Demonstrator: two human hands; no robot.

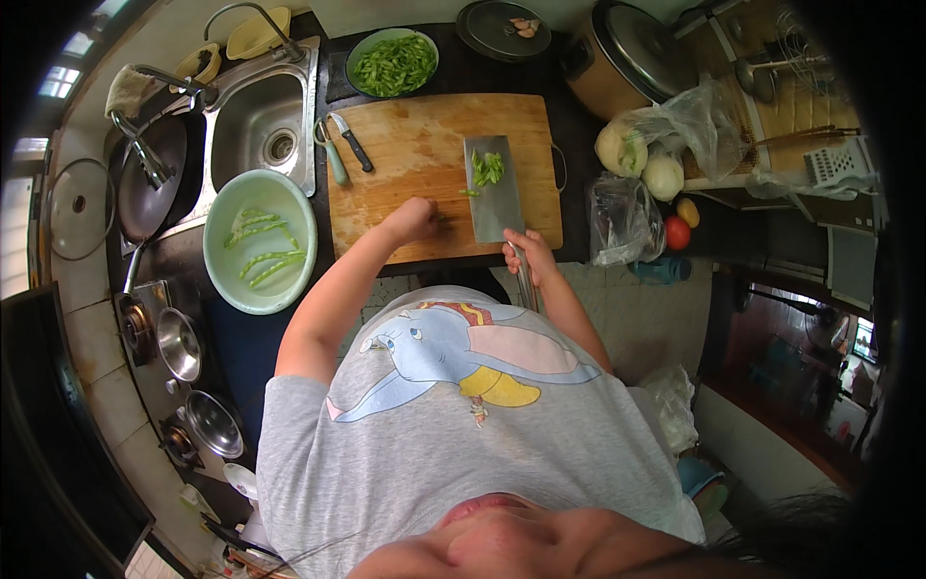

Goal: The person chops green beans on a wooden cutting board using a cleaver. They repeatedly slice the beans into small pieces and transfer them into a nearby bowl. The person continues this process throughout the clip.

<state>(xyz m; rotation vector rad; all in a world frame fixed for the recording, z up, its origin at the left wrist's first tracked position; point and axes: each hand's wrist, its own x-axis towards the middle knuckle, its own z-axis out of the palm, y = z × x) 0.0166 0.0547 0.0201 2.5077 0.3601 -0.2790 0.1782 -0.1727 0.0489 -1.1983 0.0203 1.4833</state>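
Note:
My right hand (532, 255) grips the handle of a wide steel cleaver (498, 210), whose blade lies flat over the right part of a wooden cutting board (405, 145). Cut green bean pieces (487, 168) rest on the blade. At the board's near edge is my left hand (416, 219), its fingers curled and partly hidden; whether it holds anything does not show. A small black-handled knife (354, 148) and a green-handled peeler (335, 161) lie at the board's left. Beyond the board, a bowl (391, 63) is full of cut green beans.
Left of the board, a pale green basin (260, 291) holds water and whole beans, beside a steel sink (253, 108). Garlic lies on a round dark lid (499, 32). A rice cooker (615, 65), bagged vegetables (622, 152) and a tomato (677, 233) stand at the right.

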